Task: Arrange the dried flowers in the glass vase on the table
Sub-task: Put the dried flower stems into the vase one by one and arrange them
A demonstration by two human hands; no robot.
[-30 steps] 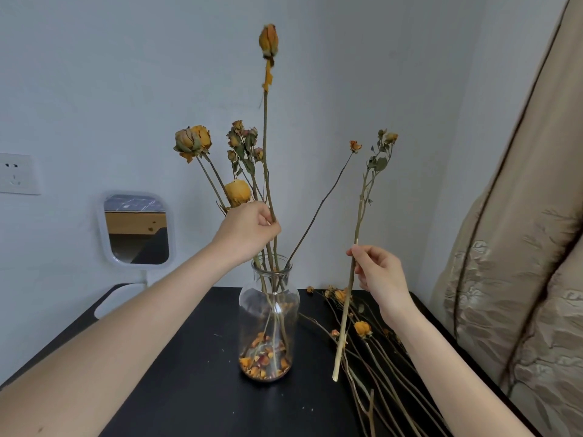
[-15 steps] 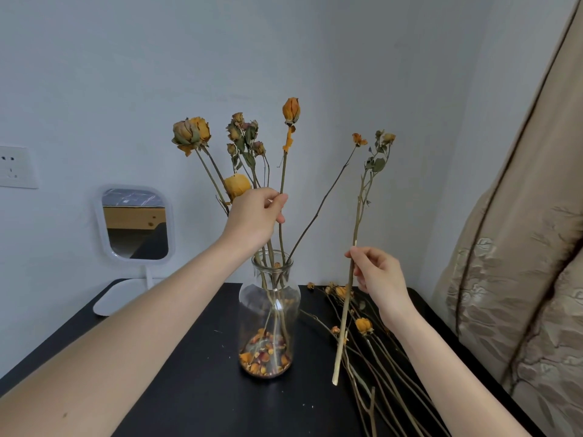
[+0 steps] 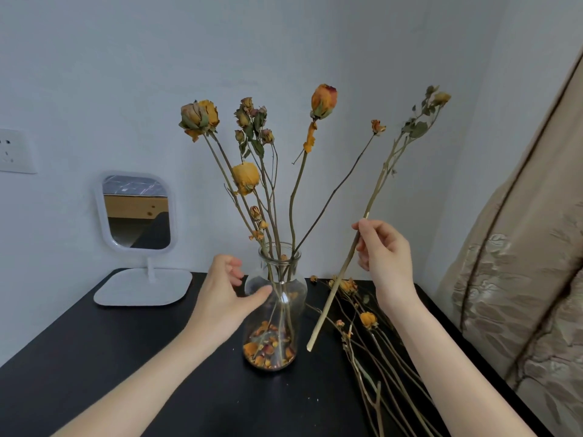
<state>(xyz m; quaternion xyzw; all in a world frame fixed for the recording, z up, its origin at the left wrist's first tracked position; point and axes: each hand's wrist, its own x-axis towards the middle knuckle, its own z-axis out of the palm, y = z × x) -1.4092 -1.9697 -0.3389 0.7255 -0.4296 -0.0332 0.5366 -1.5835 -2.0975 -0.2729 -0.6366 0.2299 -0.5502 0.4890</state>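
Note:
A clear glass vase [image 3: 296, 288] stands mid-table with loose petals at its bottom and several dried roses [image 3: 323, 99] standing in it. My left hand [image 3: 225, 294] is at the vase's left shoulder, fingers loosely spread, thumb touching the glass, nothing held. My right hand [image 3: 383, 257] pinches a long pale dried stem [image 3: 334, 288] held tilted to the right of the vase; its lower end hangs just above the table and its small bud reaches up to the upper right. Several more dried flowers [image 3: 367, 320] lie on the table to the right.
A black table [image 3: 126, 357] bears everything. A white stand mirror [image 3: 137, 212] sits at the back left against the wall, with a wall socket [image 3: 14, 151] further left. A beige patterned curtain [image 3: 520, 263] hangs close along the table's right edge.
My left hand has let go of the tall orange rose, which now stands in the vase, and dropped to the vase's shoulder. My right hand has tilted its stem further to the right.

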